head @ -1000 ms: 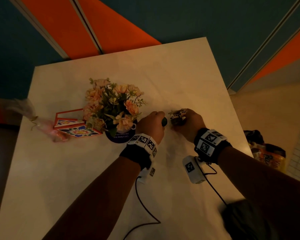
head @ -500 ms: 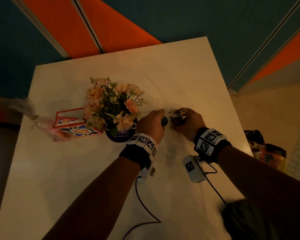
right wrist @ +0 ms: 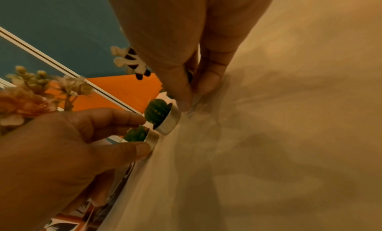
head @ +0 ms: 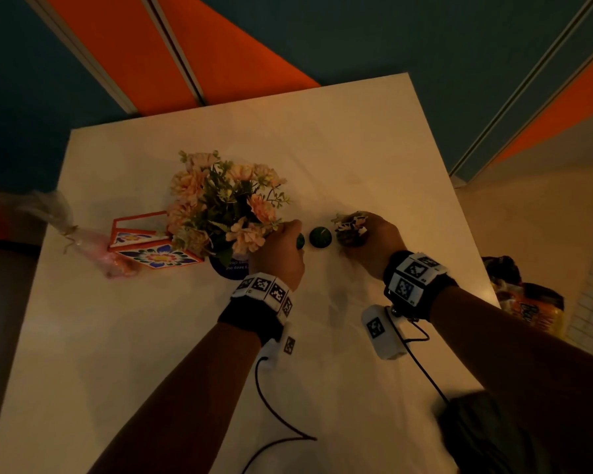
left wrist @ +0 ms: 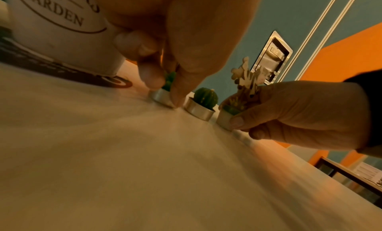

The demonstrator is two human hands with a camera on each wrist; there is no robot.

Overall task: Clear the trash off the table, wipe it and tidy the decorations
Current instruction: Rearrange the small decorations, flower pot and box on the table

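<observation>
- Three small cactus candles in metal cups stand in a row on the table, just right of the flower pot.
- The left hand pinches the left candle by its cup.
- The middle candle stands free between the hands.
- The right hand pinches the right candle, which bears a pale wooden ornament.
- A patterned box and a plastic wrapper lie left of the flowers.

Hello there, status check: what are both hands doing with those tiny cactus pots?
Left hand pinches the left cactus pot. Right hand holds the right pot. Middle pot stands free on the table. Flower pot close beside left grip.
</observation>
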